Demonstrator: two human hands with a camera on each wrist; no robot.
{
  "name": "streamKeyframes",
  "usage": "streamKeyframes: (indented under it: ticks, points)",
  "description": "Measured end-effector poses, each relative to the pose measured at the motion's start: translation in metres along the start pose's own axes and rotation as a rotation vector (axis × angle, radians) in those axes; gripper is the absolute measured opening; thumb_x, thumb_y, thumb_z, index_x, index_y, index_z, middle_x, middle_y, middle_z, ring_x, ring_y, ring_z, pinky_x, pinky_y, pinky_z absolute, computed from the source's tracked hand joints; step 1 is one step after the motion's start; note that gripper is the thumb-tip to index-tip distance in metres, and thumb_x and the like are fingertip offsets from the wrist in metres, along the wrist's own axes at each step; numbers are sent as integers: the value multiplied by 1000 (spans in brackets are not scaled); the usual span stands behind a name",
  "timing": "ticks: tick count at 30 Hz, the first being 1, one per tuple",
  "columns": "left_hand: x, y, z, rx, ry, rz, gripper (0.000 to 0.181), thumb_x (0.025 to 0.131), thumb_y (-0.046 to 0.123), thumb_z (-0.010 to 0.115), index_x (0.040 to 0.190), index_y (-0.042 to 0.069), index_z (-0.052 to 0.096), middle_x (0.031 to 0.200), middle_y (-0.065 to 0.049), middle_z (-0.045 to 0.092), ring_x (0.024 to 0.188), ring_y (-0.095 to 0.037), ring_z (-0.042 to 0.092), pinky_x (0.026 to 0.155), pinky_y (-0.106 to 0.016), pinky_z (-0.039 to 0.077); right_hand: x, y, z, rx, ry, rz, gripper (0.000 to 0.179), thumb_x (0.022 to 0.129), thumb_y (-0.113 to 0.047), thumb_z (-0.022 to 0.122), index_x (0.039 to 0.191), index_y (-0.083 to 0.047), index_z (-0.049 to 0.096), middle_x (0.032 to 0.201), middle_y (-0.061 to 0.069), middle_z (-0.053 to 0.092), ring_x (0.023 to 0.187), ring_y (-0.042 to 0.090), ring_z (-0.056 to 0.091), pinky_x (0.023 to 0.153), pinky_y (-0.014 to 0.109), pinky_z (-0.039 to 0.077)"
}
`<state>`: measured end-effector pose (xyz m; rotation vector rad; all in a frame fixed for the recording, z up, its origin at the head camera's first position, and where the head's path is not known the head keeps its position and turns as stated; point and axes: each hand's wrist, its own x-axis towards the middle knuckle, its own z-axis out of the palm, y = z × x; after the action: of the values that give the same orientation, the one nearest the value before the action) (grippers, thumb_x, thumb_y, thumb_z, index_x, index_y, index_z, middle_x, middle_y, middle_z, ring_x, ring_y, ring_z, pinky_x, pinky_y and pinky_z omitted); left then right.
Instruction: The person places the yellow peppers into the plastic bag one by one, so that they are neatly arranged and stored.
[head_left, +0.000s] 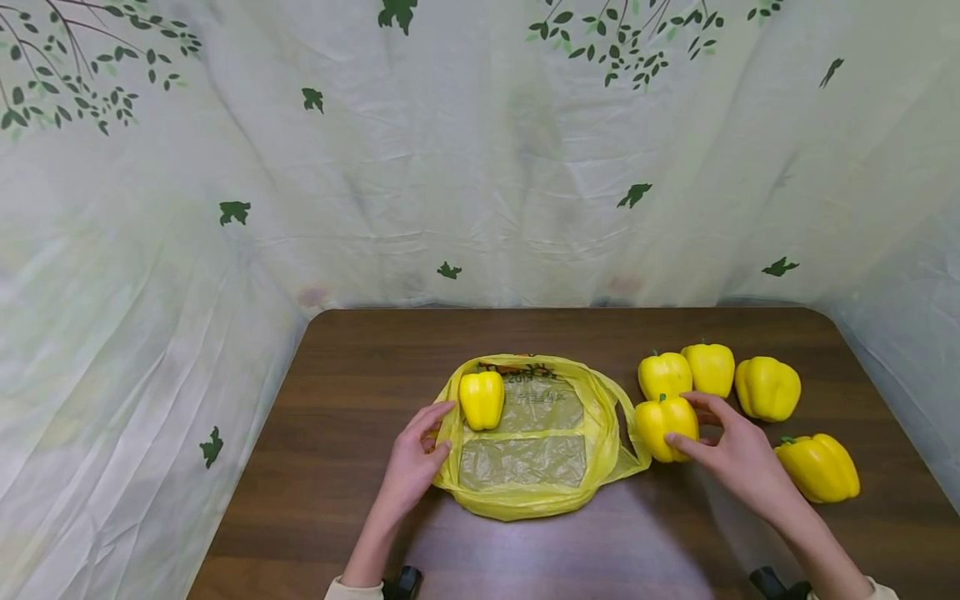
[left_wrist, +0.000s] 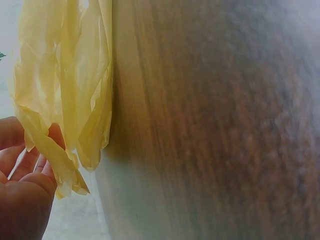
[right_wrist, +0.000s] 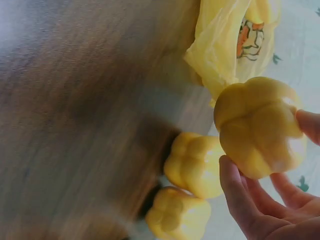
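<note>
A yellow plastic bag (head_left: 517,504) lies spread on the table with its mouth held wide, and one yellow bell pepper (head_left: 482,401) is inside at the left. My left hand (head_left: 417,450) grips the bag's left rim; in the left wrist view, the fingers (left_wrist: 30,165) curl around a hanging fold of yellow plastic (left_wrist: 62,162). Between thumb and fingers, my right hand (head_left: 731,446) holds another yellow bell pepper (head_left: 666,428) beside the bag's right handle. The right wrist view shows this held pepper (right_wrist: 262,127) raised off the table, its lobed bottom visible.
Several more yellow bell peppers, among them a back one (head_left: 708,369), a right one (head_left: 768,389) and a front one (head_left: 819,468), sit on the right of the brown wooden table (head_left: 360,358). A pale leaf-print cloth (head_left: 480,183) hangs behind the table.
</note>
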<state>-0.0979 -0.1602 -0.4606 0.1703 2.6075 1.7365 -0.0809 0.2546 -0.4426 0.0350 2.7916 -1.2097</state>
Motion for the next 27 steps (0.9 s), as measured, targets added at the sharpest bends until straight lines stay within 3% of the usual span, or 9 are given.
streamKeyframes:
  ticks: [7,16,23,27]
  points:
    - [1,0,0,-4,0,3,50,81,-19,61,130,-4,60,133,-17,56,102,-34,56,82,-36,51,8,-7,2,-16,-28,-26,77,84,-51,72,139,-4,46,132,26,53,111,44,58,76,45,56]
    - [1,-2,0,-5,3,-4,51,81,-19,61,130,-5,59,134,-18,55,103,-34,56,82,-37,51,15,-19,4,21,-77,-84,72,86,-39,75,139,-2,45,136,25,50,104,38,63,76,40,56]
    - [7,-35,6,-8,24,-2,54,81,-18,62,131,2,61,135,-11,56,104,-29,56,83,-36,51,20,-26,11,20,-102,-108,69,85,-39,76,138,-5,47,136,20,52,109,36,60,82,45,55]
    - [7,-43,6,-10,29,13,55,81,-16,64,130,8,63,133,-5,57,104,-24,56,82,-31,51,23,-30,16,23,-117,-122,69,84,-41,76,137,-6,48,136,17,53,111,35,59,81,43,55]
